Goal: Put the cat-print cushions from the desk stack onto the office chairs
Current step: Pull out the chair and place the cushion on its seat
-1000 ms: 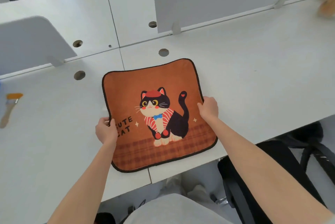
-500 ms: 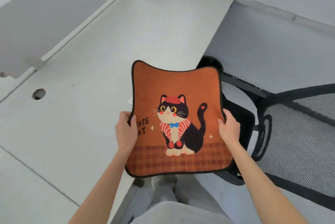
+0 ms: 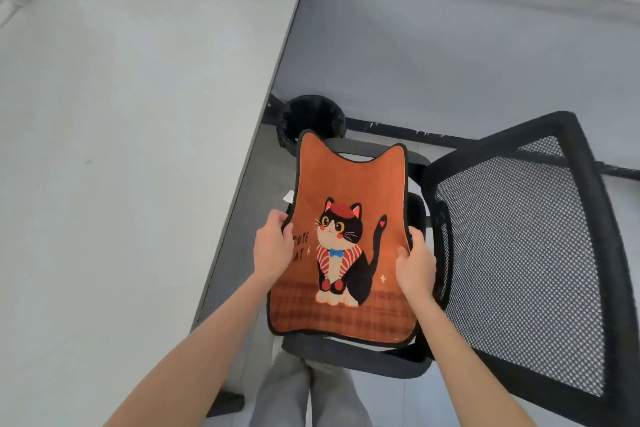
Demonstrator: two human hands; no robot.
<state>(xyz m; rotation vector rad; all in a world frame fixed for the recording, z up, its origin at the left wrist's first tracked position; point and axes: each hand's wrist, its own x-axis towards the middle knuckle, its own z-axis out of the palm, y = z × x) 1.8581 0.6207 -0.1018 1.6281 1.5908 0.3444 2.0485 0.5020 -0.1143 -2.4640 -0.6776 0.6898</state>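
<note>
An orange cat-print cushion (image 3: 349,191) with black piping hangs in the air over the seat of a black office chair (image 3: 360,361). My left hand (image 3: 272,248) grips its left edge and my right hand (image 3: 415,265) grips its right edge. The cushion's far edge sags in the middle. The chair's mesh backrest (image 3: 519,260) stands to the right. Most of the seat is hidden under the cushion. No cushion stack is in view.
The white desk (image 3: 138,136) fills the left side, its edge running just left of the chair. A black waste bin (image 3: 311,117) stands on the floor beyond the chair. My grey-trousered legs (image 3: 301,395) are at the bottom.
Both hands lifted the cushion off the desk and carried it to the right, past the desk edge, until it hangs over the chair seat. My view turned right with it.
</note>
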